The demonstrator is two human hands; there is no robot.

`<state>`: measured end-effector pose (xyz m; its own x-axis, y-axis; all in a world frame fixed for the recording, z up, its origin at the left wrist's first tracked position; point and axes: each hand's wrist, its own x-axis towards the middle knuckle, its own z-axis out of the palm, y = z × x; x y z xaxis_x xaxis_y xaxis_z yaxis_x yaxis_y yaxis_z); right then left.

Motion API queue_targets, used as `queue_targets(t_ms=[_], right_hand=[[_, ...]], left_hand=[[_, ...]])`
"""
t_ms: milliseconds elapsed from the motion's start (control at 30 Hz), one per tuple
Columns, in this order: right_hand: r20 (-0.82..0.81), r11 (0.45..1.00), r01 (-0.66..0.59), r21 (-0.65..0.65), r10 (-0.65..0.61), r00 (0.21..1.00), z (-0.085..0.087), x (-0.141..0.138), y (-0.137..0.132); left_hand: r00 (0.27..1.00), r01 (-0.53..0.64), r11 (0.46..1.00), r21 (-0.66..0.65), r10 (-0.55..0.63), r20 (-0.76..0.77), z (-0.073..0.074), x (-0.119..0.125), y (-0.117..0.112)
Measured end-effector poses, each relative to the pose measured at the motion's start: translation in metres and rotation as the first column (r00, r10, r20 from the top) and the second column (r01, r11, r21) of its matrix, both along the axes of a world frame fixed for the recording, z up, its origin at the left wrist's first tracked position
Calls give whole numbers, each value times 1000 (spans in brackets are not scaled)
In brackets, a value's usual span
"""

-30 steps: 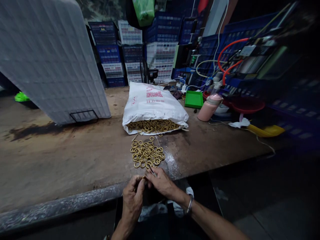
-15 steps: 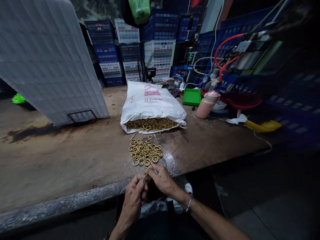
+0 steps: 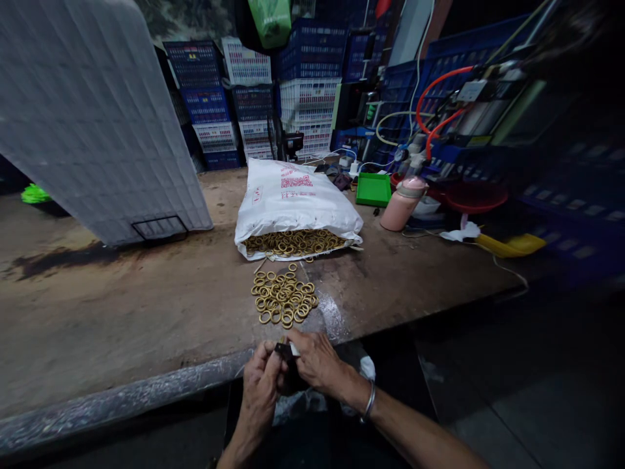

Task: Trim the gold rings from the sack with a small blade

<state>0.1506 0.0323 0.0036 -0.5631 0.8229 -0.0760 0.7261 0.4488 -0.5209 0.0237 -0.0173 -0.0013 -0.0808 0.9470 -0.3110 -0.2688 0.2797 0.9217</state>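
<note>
At the table's front edge my left hand (image 3: pixel 258 381) is closed in a pinch, with the edge of a brass-coloured ring (image 3: pixel 282 340) showing at its fingertips. My right hand (image 3: pixel 319 365) meets it there, fingers closed on a small tool with a dark flat part and a pale part (image 3: pixel 293 350); its exact kind is unclear. Just beyond the fingers lies a loose pile of brass-coloured rings (image 3: pixel 283 296). Behind the pile, a white woven sack (image 3: pixel 297 202) lies on its side, its mouth facing me and full of similar rings.
A large pale ribbed panel (image 3: pixel 97 124) stands at the left of the wooden table (image 3: pixel 146 312). To the right are a green tray (image 3: pixel 373 189), a pink bottle (image 3: pixel 403 205) and a yellow scoop-like object (image 3: pixel 510 245). Stacked blue and white crates (image 3: pixel 310 98) line the back.
My right hand has turned slightly at the fingertips; the tool's dark and pale parts now show where a metallic shaft showed before. The ring pile and sack are unchanged.
</note>
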Motion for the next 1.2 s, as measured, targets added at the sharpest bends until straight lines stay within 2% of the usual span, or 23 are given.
queue_targets(t_ms=[100, 200, 300, 367, 433, 533, 667, 800, 933, 1067, 1200], right_hand=[[111, 996, 76, 49, -81, 991, -3, 6, 5], [140, 977, 157, 144, -177, 974, 0, 13, 18], [80, 944, 227, 240, -252, 964, 6, 15, 43], [47, 916, 288, 278, -313, 949, 9, 13, 68], [32, 896, 335, 290, -359, 933, 11, 10, 94], [56, 900, 351, 258, -377, 925, 12, 4, 131], [98, 910, 346, 227, -375, 922, 8, -6, 161], [123, 921, 327, 210, -356, 926, -2, -12, 174], [125, 933, 304, 192, -331, 935, -8, -11, 178], [119, 937, 305, 171, -326, 938, -4, -7, 179], [72, 943, 286, 171, -302, 951, 9, -2, 166]], left_hand=[[999, 32, 999, -20, -32, -38, 7, 2, -6], [995, 75, 994, -79, -69, 68, 14, 5, -9], [969, 44, 985, -168, -1, 246, 17, 7, -5], [954, -3, 978, -208, 65, 293, 16, 5, 0], [948, -39, 976, -214, 104, 300, 14, 2, 4], [935, -60, 969, -239, 139, 327, 10, -6, 8], [885, -29, 958, -285, 156, 438, 6, -18, 12], [842, 6, 953, -302, 158, 516, -1, -28, 18], [816, -30, 961, -275, 183, 549, -7, -31, 21], [845, -68, 962, -265, 197, 497, -7, -30, 22], [892, 3, 984, -180, 79, 444, -2, -27, 24]])
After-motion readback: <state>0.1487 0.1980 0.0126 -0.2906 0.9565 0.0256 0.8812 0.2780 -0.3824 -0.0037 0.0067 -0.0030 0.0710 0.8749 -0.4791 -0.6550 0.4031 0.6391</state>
